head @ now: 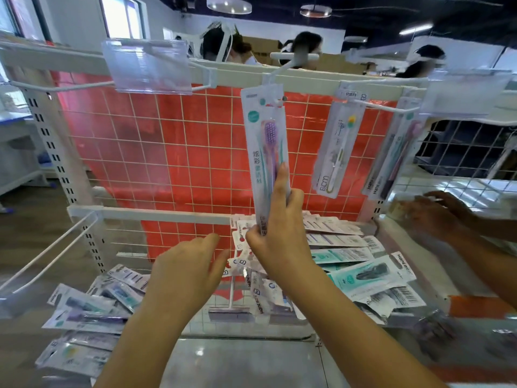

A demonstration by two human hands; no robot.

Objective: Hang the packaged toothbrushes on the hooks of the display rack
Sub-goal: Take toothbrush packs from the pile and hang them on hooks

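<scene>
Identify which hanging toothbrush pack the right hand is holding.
The purple-bristled toothbrush pack on the middle hook; the right hand grips its lower end. The yellow-headed pack hangs untouched further right.

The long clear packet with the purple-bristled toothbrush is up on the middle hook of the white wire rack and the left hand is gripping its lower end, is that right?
Not quite: the right hand grips the lower end of the long clear packet with the purple-bristled toothbrush, not the left. The left hand hovers open beside it, holding nothing. The packet's top is at the middle hook of the white wire rack, as the head view shows.

Both forearms bare, no sleeves visible
</scene>
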